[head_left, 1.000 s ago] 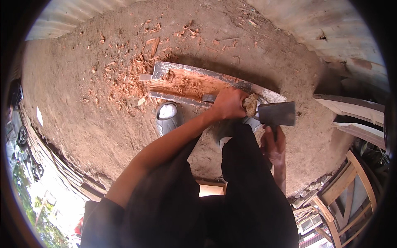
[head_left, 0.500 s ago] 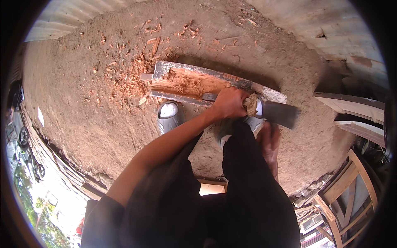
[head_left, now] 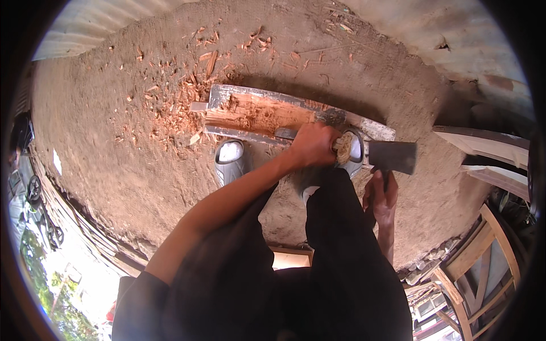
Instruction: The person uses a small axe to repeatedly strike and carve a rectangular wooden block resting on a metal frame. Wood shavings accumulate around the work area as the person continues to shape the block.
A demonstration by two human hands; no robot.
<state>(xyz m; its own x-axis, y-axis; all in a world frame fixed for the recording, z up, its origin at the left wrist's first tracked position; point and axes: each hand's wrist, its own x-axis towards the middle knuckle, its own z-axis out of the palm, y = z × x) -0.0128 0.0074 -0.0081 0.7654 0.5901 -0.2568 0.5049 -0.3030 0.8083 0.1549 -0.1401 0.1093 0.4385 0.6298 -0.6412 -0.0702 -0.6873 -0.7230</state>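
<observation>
A long wooden plank [head_left: 256, 113] lies on the dirt, its top hacked open to raw orange wood. My left hand [head_left: 311, 145] is closed around a chisel [head_left: 284, 133] whose blade rests on the plank and whose frayed wooden handle end [head_left: 343, 148] points right. My right hand [head_left: 381, 196] grips a hatchet just under its dark steel head [head_left: 392, 156], which hangs a short way to the right of the chisel's handle end. My two grey shoes [head_left: 230, 159] stand against the plank's near side, the right one partly hidden by my hand.
Orange wood chips [head_left: 170, 105] litter the dirt left of and behind the plank. Pale boards [head_left: 483, 145] and a wooden frame [head_left: 489, 250] stand at the right. A corrugated metal wall [head_left: 432, 34] runs along the back.
The hatchet head has drawn back slightly to the right, away from the chisel's handle end. My left hand and the chisel stay put on the plank.
</observation>
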